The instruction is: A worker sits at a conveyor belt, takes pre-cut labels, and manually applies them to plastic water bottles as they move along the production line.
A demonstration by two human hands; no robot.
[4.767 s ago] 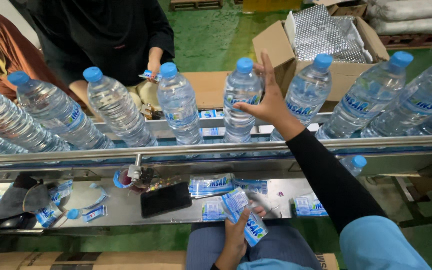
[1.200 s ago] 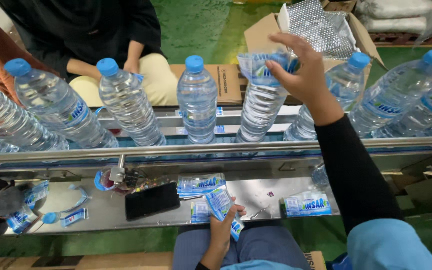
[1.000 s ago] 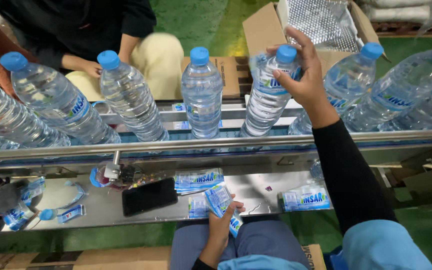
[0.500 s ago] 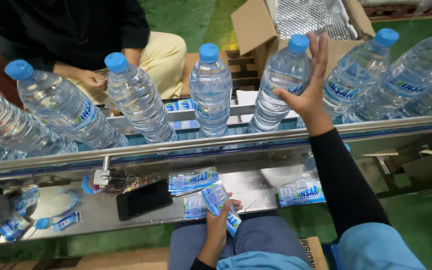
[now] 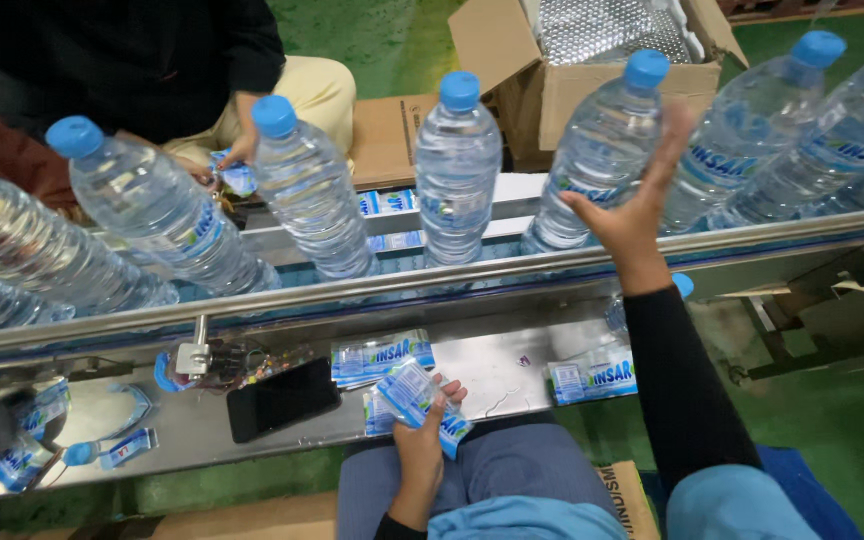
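While the left hand (image 5: pixel 422 440) grips labels (image 5: pixel 420 395) over the desk (image 5: pixel 497 370), the right hand (image 5: pixel 632 205), fingers spread, touches a bottle (image 5: pixel 592 170).

Conveyor line (image 5: pixel 432 285), steel-railed, running left to right: carries at least 6 clear water bottles (image 5: pixel 457 175) with blue caps, standing upright in a row. Lower steel shelf (image 5: pixel 497 375), in front of the rail: holds 1 black phone (image 5: pixel 282 398), face up; 2 stacks of blue-and-white label sleeves (image 5: pixel 382 357), (image 5: pixel 592 380); loose labels and blue caps (image 5: pixel 112 448) at the left end.
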